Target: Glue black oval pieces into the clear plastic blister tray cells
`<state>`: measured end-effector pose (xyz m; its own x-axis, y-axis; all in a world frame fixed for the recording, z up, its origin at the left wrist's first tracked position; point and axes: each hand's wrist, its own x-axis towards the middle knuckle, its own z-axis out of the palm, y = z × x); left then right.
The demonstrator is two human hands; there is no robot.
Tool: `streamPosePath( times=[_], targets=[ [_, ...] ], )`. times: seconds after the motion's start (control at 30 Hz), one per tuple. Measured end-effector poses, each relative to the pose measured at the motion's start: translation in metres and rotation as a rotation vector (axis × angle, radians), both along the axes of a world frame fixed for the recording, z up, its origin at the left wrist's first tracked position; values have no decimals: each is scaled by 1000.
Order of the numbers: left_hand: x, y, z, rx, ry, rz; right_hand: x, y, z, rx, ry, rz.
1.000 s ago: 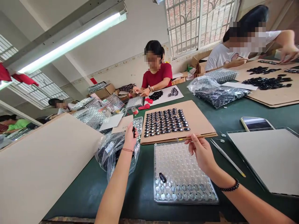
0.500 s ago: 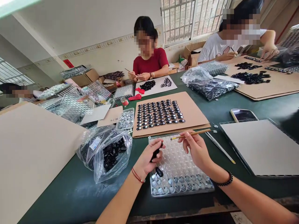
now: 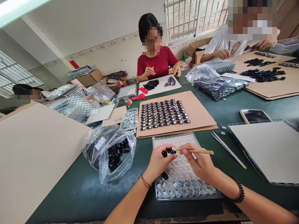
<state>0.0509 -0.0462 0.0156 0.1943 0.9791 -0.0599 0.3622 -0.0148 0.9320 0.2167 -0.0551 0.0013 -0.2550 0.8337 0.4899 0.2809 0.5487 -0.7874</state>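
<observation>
My left hand (image 3: 158, 161) is closed, pinching a small black oval piece (image 3: 167, 151) above a clear blister tray (image 3: 187, 183). My right hand (image 3: 198, 161) is closed on a thin wooden brush (image 3: 196, 151) whose tip touches that black piece. Both hands hover over the tray, whose near rows hold small shiny round pieces. One more black piece (image 3: 164, 175) lies in the tray under my left hand. Just beyond the tray, rows of black oval pieces sit on a brown cardboard sheet (image 3: 201, 115).
A clear bag of black pieces (image 3: 112, 152) lies left of the tray. Tweezers (image 3: 227, 149), a phone (image 3: 254, 115) and a tray with a white sheet (image 3: 268, 149) lie to the right. A big cardboard sheet (image 3: 35, 155) is at the left. Other people work across the green table (image 3: 93, 193).
My left hand came back from the bag side to above the tray with a black piece. My right hand brought the brush tip onto it. The camera tilted down.
</observation>
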Motion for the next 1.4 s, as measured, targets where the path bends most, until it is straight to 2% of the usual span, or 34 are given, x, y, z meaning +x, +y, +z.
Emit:
streamPosePath(
  times=[0.17, 0.43, 0.97, 1.17, 1.3, 1.37, 1.4],
  targets=[
    [0, -1, -5, 79, 38, 20, 1, 1, 0, 93, -164, -5],
    [0, -3, -5, 78, 41, 15, -1, 1, 1, 164, -214, 21],
    [3, -5, -4, 87, 12, 23, -1, 2, -1, 146, -257, 18],
    [5, -4, -3, -39, -86, 87, -2, 4, -2, 167, -284, 38],
    [6, -3, -5, -58, -116, 108, -4, 4, -2, 172, -297, 37],
    [6, -2, -5, -33, -86, 111, -5, 4, -1, 127, -251, 46],
    [6, -3, -5, -17, -79, 107, -5, 5, 0, 55, -192, 52]
  ],
)
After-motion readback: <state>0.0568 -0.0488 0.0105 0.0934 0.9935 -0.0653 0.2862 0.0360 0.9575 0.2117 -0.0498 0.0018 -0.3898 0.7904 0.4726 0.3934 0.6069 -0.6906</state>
